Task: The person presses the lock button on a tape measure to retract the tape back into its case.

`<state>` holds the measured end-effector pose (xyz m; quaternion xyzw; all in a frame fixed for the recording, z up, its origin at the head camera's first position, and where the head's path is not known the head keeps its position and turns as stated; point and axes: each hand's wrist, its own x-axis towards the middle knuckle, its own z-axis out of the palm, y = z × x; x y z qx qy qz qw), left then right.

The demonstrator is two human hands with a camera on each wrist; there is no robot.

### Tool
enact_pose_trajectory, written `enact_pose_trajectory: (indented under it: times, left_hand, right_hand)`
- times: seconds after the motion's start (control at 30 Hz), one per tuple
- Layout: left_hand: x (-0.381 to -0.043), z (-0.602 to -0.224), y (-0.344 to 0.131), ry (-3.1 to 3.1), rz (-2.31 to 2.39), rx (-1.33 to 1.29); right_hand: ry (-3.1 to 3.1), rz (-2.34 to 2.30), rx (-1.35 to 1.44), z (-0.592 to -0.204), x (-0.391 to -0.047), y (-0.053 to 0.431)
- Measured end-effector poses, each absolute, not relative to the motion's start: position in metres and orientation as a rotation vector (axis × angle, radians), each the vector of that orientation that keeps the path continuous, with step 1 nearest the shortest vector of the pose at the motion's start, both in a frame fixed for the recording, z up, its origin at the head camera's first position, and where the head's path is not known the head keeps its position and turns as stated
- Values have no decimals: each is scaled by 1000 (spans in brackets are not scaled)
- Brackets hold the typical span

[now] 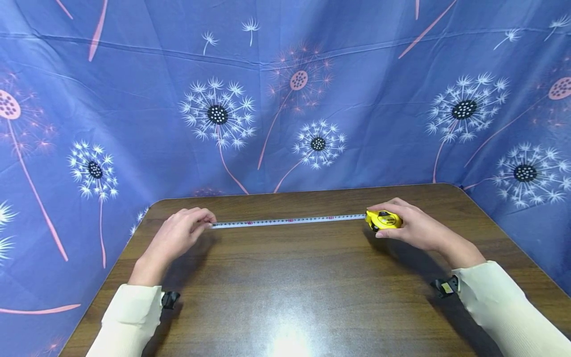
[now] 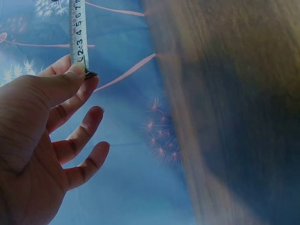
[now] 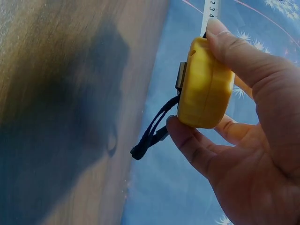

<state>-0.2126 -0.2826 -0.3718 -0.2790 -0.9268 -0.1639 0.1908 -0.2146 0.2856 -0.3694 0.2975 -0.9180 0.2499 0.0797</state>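
Observation:
A yellow tape measure (image 1: 387, 220) is gripped in my right hand (image 1: 419, 225), thumb and fingers around its case. In the right wrist view the case (image 3: 204, 86) shows a metal clip (image 3: 181, 76) and a black wrist strap (image 3: 152, 129) hanging from it. Its white blade (image 1: 272, 222) stretches nearly straight across to the left, numbers facing up. Between thumb and index finger, my left hand (image 1: 180, 233) pinches the blade's end, right by the small metal hook (image 2: 91, 74). The other left fingers are spread loosely in the left wrist view.
Under both hands lies a brown wood-grain table (image 1: 285, 277) with rounded back corners. A blue cloth (image 1: 276, 109) with dandelion prints hangs behind it and along the sides. Each wrist wears a small black device, such as the right one (image 1: 445, 286), below a pale sleeve (image 1: 499, 302).

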Motion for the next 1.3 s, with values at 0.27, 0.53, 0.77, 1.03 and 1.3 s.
enact_pose_trajectory:
  times: [0.27, 0.53, 0.77, 1.03, 1.3]
  left_hand:
    - [-212, -371, -279, -2602, -456, -790]
    - [-215, -371, -276, -2577, -467, -814]
    - [-217, -373, -274, -2596, -467, -804]
    - [-217, -373, -270, -2596, -473, -825]
    - [-218, -374, -266, -2599, -459, -828]
  right_hand:
    - [-2782, 775, 866, -368, -214, 283]
    - [-2789, 786, 862, -368, -214, 280]
    - [-2779, 785, 871, -370, -215, 279]
    - [-2797, 785, 874, -371, -215, 277]
    - [-2747, 757, 896, -374, -217, 273]
